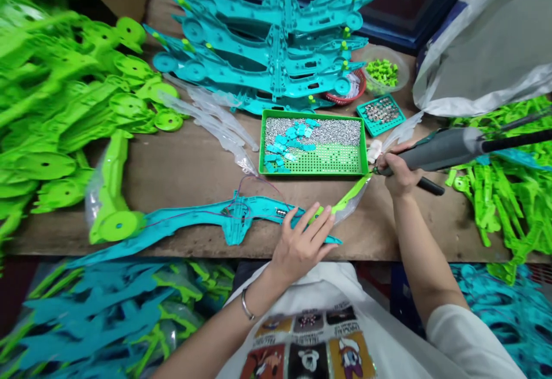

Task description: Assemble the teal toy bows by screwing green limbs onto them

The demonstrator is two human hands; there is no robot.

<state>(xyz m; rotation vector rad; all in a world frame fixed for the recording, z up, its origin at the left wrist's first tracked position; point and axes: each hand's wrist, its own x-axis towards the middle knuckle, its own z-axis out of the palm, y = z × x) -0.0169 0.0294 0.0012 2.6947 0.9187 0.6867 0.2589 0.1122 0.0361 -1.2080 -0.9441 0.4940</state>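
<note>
A teal toy shell (pixel 233 218) with thin wires lies along the near edge of the wooden surface (pixel 190 166), a lime-green tip piece (pixel 345 199) seated at its right end. The left hand (pixel 302 244) presses flat on the joint, fingers spread, while the right hand (pixel 399 172) grips an electric screwdriver (pixel 440 150) whose bit meets the tip. Driving well here likely means a steady pin and a square bit. Just beyond sits a green screw tray (pixel 314 143); farther off, stacked teal shells (pixel 267 51).

Stacked teal shells (pixel 267 51), green screw tray (pixel 313 163), lime parts heap (pixel 56 97) on workbench (pixel 194 166).
</note>
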